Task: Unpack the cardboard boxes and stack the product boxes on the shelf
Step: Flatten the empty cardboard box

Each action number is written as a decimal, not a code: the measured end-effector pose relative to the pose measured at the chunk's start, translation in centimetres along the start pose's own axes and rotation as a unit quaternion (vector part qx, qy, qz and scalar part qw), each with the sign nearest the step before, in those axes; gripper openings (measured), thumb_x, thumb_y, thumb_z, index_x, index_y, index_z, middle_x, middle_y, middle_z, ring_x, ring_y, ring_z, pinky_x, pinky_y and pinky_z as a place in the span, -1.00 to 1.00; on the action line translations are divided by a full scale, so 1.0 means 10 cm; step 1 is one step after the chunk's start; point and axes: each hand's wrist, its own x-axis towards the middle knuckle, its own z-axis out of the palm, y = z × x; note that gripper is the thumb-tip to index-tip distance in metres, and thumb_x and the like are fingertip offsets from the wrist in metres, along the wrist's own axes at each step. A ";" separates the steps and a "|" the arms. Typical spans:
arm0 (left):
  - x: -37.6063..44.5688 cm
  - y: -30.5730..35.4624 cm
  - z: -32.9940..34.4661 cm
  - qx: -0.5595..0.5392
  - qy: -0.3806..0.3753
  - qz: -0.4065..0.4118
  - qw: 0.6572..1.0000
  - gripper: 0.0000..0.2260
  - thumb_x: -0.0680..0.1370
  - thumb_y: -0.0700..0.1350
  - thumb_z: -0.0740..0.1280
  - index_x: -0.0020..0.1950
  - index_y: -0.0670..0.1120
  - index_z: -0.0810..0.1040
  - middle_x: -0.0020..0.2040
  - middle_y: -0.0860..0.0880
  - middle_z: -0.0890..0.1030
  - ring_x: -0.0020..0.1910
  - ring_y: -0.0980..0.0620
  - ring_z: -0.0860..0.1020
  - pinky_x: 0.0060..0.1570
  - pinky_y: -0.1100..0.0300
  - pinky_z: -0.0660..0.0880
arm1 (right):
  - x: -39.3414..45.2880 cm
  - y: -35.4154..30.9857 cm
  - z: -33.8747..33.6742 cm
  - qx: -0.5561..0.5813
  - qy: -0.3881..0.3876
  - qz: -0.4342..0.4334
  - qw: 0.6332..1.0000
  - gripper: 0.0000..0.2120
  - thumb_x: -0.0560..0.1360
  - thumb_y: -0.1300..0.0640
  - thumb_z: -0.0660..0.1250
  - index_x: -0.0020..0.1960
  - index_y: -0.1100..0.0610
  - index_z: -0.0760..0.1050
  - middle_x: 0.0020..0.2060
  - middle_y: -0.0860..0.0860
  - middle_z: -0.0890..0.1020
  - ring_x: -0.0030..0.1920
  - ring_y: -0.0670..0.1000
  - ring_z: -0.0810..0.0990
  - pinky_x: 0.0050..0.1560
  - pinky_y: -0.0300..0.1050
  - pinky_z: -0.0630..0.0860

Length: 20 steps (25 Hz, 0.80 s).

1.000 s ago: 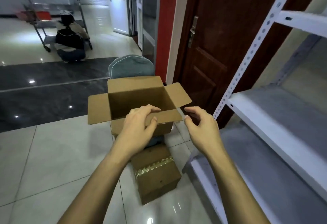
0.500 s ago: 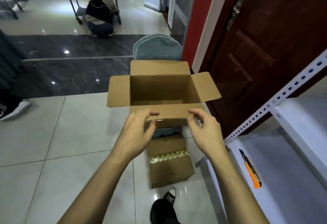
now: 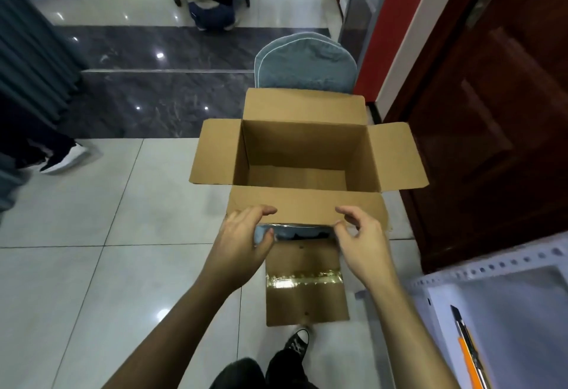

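there, both hands [image 3: 242, 241] pinch flap [image 3: 307, 204].

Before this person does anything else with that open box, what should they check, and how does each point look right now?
1. All four flaps of the open cardboard box folded out: ok.
2. Product boxes inside to take out: not ok, only bare cardboard bottom shows.
3. Hold on the near flap: ok, left hand and right hand pinch its edge.
4. Second cardboard box on the floor opened: not ok, tape still runs across it.
5. Utility knife at hand: ok, lying on the shelf.
6. Box steady on the blue chair: cannot tell, the seat is mostly hidden.
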 end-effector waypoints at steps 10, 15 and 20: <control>0.45 -0.53 0.46 0.087 0.025 0.005 0.996 -0.43 0.49 0.05 0.48 0.47 0.06 0.40 0.43 0.03 0.46 0.39 -0.07 0.38 0.34 -0.08 0.37 | 0.54 0.41 0.32 -0.079 -0.030 0.011 0.996 -0.61 0.58 0.14 0.37 0.39 -0.05 0.46 0.34 -0.09 0.49 0.25 -0.11 0.44 0.22 -0.15 0.43; 0.71 -0.95 0.85 0.147 -0.008 -0.007 0.989 -0.20 0.43 0.18 0.49 0.59 0.11 0.22 0.57 -0.03 0.29 0.53 -0.16 0.26 0.43 -0.23 0.31 | 0.88 0.80 0.55 -0.194 -0.009 0.000 0.981 -0.27 0.47 0.10 0.47 0.53 -0.11 0.21 0.49 -0.03 0.32 0.47 0.08 0.32 0.46 0.19 0.33; 0.91 -1.38 1.14 0.215 -0.031 -0.024 0.976 -0.08 0.37 0.07 0.58 0.63 0.07 0.17 0.63 -0.12 0.15 0.60 -0.27 0.10 0.48 -0.26 0.22 | 1.22 1.20 0.75 -0.338 -0.019 -0.027 0.940 0.06 0.38 0.08 0.58 0.63 -0.09 -0.05 0.60 0.06 0.12 0.61 0.12 0.04 0.60 0.17 -0.03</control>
